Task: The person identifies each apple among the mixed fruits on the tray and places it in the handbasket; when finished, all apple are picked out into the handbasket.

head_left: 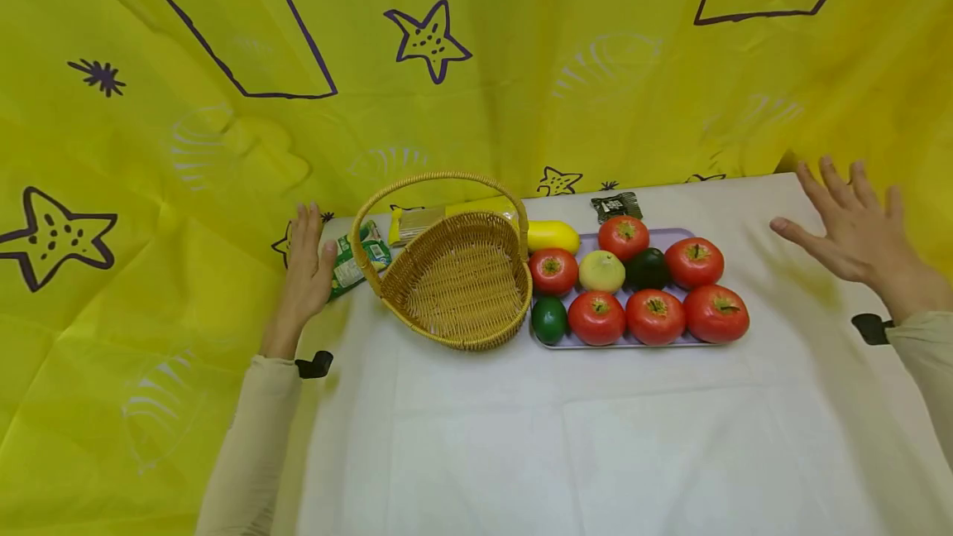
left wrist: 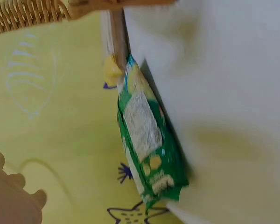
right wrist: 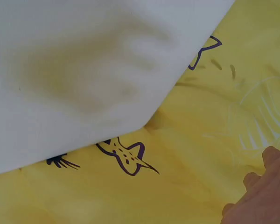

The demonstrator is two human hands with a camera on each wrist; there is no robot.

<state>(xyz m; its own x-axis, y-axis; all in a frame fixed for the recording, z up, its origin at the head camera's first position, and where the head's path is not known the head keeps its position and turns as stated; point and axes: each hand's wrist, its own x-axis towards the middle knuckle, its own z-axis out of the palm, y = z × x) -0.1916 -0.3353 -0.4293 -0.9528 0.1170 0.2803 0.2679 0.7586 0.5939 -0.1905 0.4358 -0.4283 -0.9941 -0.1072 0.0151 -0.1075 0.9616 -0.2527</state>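
Observation:
My left hand (head_left: pixel 303 267) hovers at the table's left edge with its fingers straight, nearest to a green snack bag (head_left: pixel 353 259). That bag (left wrist: pixel 147 144) lies near the edge in the left wrist view, apart from the fingers. On the far right, my right hand (head_left: pixel 856 226) is raised with fingers spread and holds nothing. Between the hands stands a wicker basket (head_left: pixel 469 292) with a tall handle; its inside shows no contents. To its right, a pale purple tray (head_left: pixel 673 234) bears several red tomatoes (head_left: pixel 655 317), a pale yellow-green round item (head_left: pixel 601 271), an avocado (head_left: pixel 648 270) and a green oval item (head_left: pixel 549 320).
A yellow-ended packet (head_left: pixel 417 224) lies behind the basket, partly hidden. Beside it is a yellow oblong item (head_left: pixel 553 236). A small dark wrapped packet (head_left: pixel 616 206) lies behind the tray. Yellow patterned cloth (head_left: pixel 506 64) hangs behind the white table (head_left: pixel 476 437).

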